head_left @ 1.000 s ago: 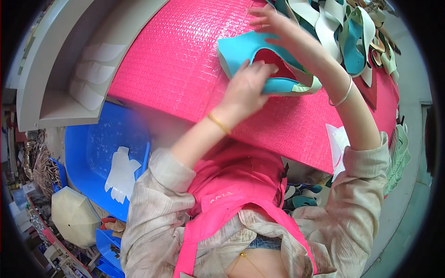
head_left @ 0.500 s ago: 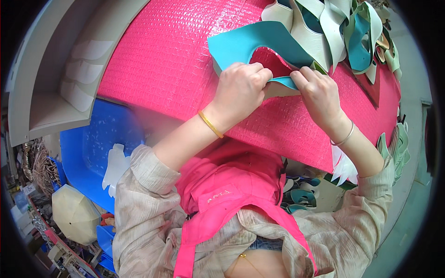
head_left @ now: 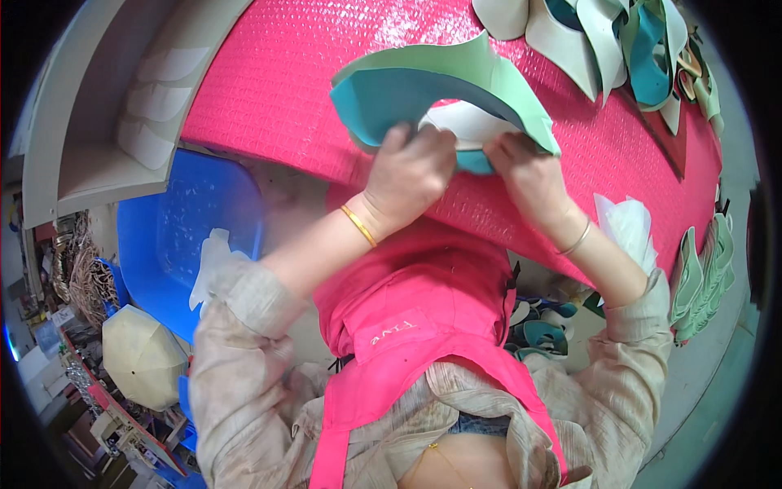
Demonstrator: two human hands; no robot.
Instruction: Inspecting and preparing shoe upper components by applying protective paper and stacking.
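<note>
Between my hands is a shoe upper (head_left: 375, 98), mint green on one face and teal on the other, bent into a curved loop over the pink table. My left hand (head_left: 411, 171) is closed on its near edge, left of the opening; motion blurs the fingers. On the right, my right hand (head_left: 525, 175) pinches the near edge beside the other end. A short teal strip of the upper spans the gap between the hands. Through the loop a pale inner surface and some pink tabletop show. The fingertips are partly hidden behind the material.
The pink table covering (head_left: 285, 106) lies under the work. More white and teal shoe uppers (head_left: 562, 49) are heaped at the far right. Mint green pieces (head_left: 705, 277) stand stacked at right. A grey shelf (head_left: 90, 122) and a blue plastic chair (head_left: 183, 212) are at left.
The upper has tilted, so its mint green face now shows along the far side. Both hands have come lower and slightly left with it, still gripping.
</note>
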